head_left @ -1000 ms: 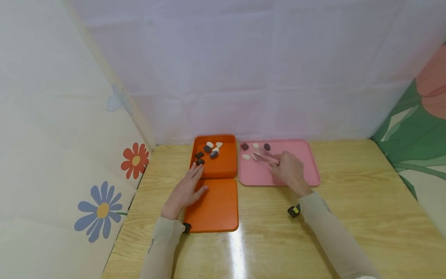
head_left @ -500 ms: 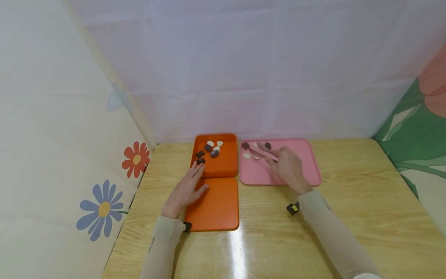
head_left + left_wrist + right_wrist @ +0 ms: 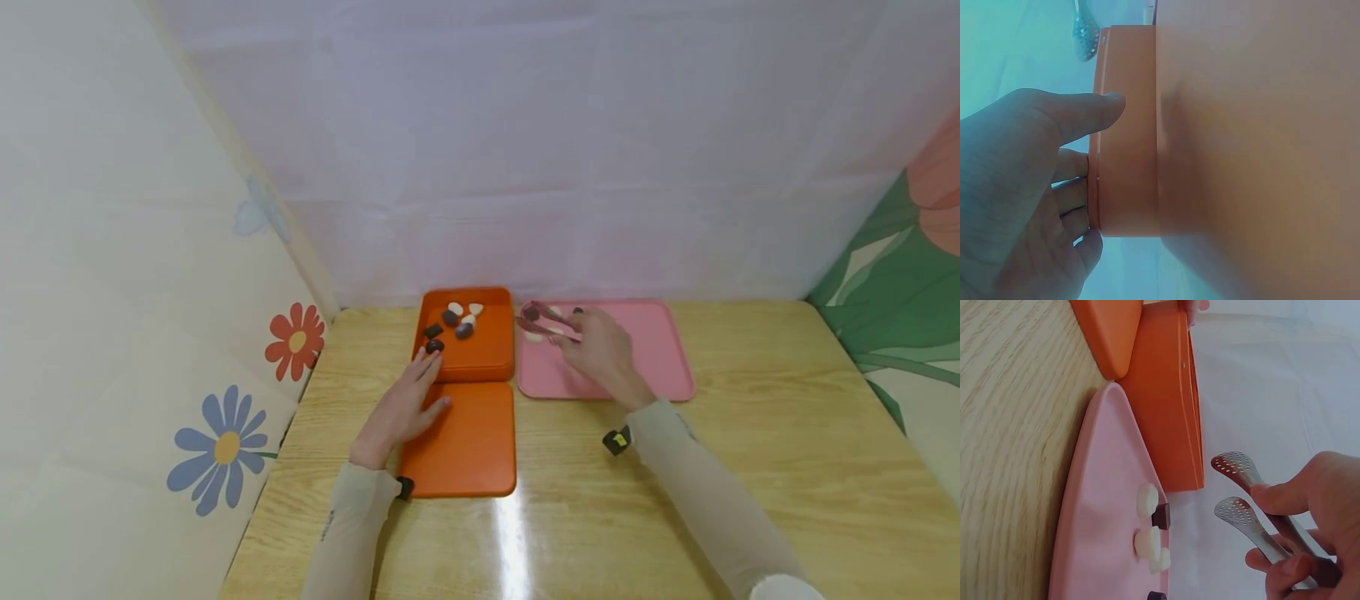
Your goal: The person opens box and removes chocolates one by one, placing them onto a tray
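Observation:
In the head view, my left hand (image 3: 393, 421) rests its extended fingers on the front left rim of an orange box (image 3: 487, 348). The left wrist view has its thumb lying over the box's side wall (image 3: 1129, 137). Dark and white chocolate-like pieces lie in the box, with a dark oval one (image 3: 435, 345) close to those fingertips. My right hand (image 3: 602, 348) grips metal tongs (image 3: 1235, 464) with perforated tips. The tips stand apart with nothing between them, raised over the left end of a pink tray (image 3: 645, 354). White pieces (image 3: 1147, 500) and a dark square piece (image 3: 1161, 517) sit on that tray.
A flat orange lid (image 3: 461, 442) lies on the wooden table (image 3: 570, 517) in front of the box. Box and tray stand side by side near a pale cloth backdrop (image 3: 465, 167). Flower-patterned cloth (image 3: 225, 450) hangs at the left.
The tongs have moved left and up, from above a white piece to near the dark square piece, their arms staying apart. My left hand has stayed on the box rim.

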Demonstrator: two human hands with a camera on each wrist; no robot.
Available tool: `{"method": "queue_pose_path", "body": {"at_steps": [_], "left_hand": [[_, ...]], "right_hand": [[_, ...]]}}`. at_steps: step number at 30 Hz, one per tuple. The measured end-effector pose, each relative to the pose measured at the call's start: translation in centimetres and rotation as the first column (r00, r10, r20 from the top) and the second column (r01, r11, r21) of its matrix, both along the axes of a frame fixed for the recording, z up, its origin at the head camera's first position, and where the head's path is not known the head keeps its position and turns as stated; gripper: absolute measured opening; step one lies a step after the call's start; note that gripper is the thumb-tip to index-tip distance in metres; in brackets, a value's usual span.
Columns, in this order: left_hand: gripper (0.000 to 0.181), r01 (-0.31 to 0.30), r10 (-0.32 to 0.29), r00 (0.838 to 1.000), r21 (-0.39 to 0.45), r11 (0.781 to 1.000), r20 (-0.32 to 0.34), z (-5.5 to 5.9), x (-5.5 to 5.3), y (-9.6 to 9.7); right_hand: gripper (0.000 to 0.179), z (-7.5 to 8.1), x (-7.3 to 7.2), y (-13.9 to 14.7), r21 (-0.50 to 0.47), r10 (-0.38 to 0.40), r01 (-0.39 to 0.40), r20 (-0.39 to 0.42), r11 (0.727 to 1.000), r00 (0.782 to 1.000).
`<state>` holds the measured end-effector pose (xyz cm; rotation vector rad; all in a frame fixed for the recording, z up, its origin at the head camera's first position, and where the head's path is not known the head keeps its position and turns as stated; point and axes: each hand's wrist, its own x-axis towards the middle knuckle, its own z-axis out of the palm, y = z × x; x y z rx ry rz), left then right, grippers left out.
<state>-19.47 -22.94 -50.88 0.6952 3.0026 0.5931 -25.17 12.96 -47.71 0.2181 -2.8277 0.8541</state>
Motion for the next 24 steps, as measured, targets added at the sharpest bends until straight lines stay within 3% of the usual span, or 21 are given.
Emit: {"method": "queue_pose_path", "body": {"at_steps": [7,24], "left_hand": [[0.079,-0.011,0.011,1.0,0.003,1.0,0.01,-0.1,0.1,0.0],[0.077,0.013,-0.013,1.0,0.002,1.0,-0.011,0.0,0.1,-0.1]], "right_hand": [[0.034,0.3,-0.5,-1.5,-0.023,0.02,-0.02,0.004,1.0,1.0],[0.034,0.8,-1.8,-4.9,-0.053,0.116,-0.117,-0.014,0.992,0.993]]}}
